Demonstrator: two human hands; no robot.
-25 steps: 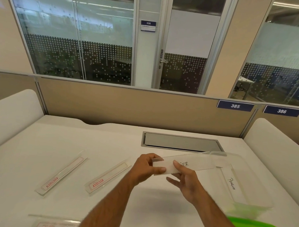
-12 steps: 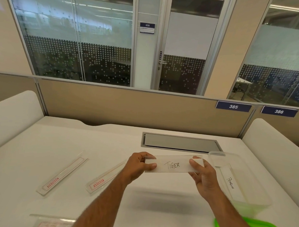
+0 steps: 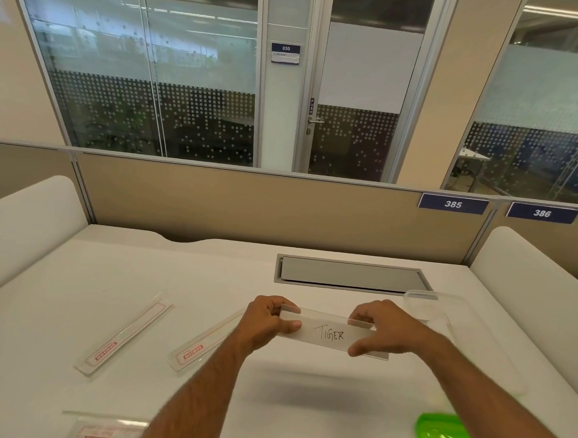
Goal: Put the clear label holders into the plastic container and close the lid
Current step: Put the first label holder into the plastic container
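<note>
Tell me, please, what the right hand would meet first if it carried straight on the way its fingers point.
The right hand points left along the label holder, so it would probably meet the left hand gripping the other end first, though depth is hard to judge.

bright, even overhead light | soft shadow under hands | edges bowed | container perhaps blurred

White desk surface (image 3: 79,286) with a recessed grey rectangular cable hatch (image 3: 351,275). Lying on it: three clear plastic label holders with red print (image 3: 125,336) (image 3: 197,347) (image 3: 106,431), a clear plastic container (image 3: 449,308) at right, and a translucent green lid (image 3: 443,436) nearest the viewer.
</note>
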